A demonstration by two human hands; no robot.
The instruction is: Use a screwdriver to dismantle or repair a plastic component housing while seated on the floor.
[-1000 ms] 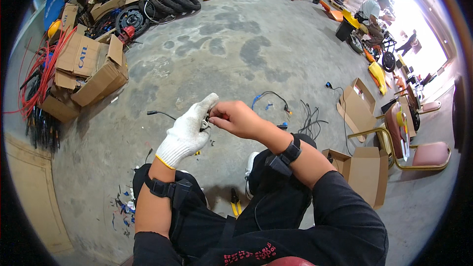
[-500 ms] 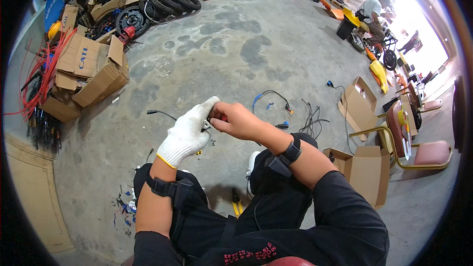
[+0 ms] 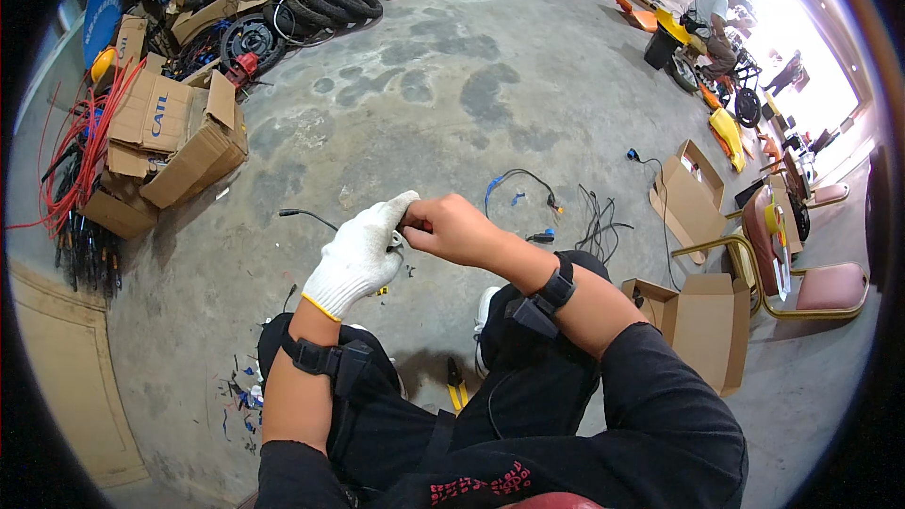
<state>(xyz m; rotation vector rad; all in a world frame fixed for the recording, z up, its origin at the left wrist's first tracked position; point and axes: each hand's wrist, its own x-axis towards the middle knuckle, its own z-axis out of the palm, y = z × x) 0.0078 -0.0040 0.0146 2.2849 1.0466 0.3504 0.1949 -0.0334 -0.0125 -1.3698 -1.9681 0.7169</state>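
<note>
My left hand point(image 3: 353, 259), in a white knit glove, is closed at chest height over the floor. A black cable point(image 3: 309, 214) with a plug end runs into it from the left, and a short bit shows below the fingers. My bare right hand point(image 3: 452, 229) meets the gloved fingertips, its fingers curled in a pinch. What lies between those fingers is mostly hidden. Below, between my legs, are cutters point(image 3: 456, 385) with yellow handles. A cable with blue tape point(image 3: 514, 172) and a blue-and-black connector point(image 3: 541, 237) lie on the floor beyond my right hand.
Black wires point(image 3: 597, 226) lie right of my hands, near open cardboard boxes point(image 3: 702, 325) and a pink chair point(image 3: 830, 288). Wire scraps point(image 3: 247, 398) litter the floor at left. Cartons point(image 3: 193, 137) and tyres point(image 3: 344, 5) are piled far left. Another person point(image 3: 712, 24) works far right.
My hands hold nearly the same place and pose. A bit of red seen in the right hand's fingers earlier shows less now. The view has shifted slightly.
</note>
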